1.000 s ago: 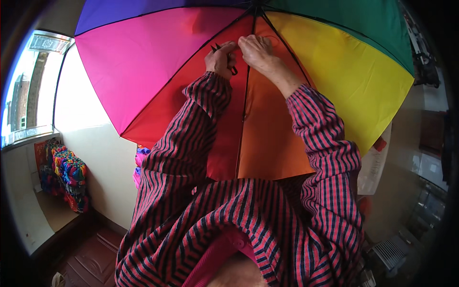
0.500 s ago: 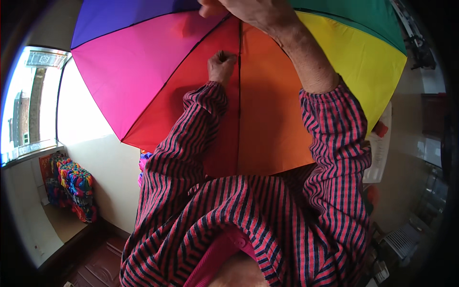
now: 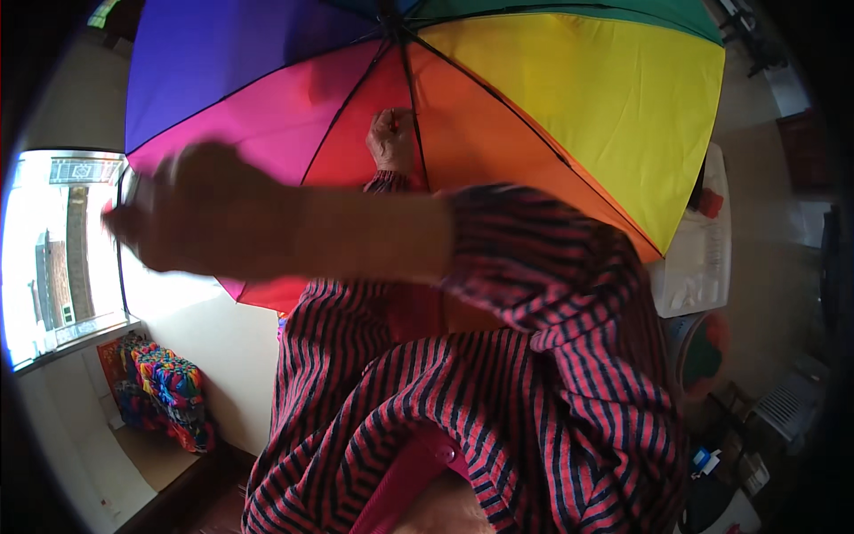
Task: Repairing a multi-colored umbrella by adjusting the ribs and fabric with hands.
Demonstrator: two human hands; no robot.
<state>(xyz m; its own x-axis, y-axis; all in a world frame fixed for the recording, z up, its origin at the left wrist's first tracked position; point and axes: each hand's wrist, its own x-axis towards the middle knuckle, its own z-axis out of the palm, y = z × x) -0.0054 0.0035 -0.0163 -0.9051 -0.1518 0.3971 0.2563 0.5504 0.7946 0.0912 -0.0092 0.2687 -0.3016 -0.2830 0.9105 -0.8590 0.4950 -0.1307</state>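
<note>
An opened umbrella (image 3: 578,107) with rainbow panels spreads before me, its dark ribs and centre hub showing at the top. Against the red panel, beside a rib, my left hand (image 3: 391,141) is closed. Whatever its fingers hold is too small to make out. My right hand (image 3: 205,209), smeared by motion, is raised close in front at the left, its forearm crossing the umbrella. A small reddish spot shows at its fingertips, but I cannot tell what it is.
A bright window (image 3: 76,240) is at the left. Below it lies a stack of multicoloured folded cloth bundles (image 3: 169,383). On the right stand a white plastic container (image 3: 698,258) with a red thing at its edge and a round tub (image 3: 703,356) with red and green contents.
My right hand has swung from the top of the umbrella down and across to the left. The umbrella now shows its hub. My left hand stays closed near the same rib.
</note>
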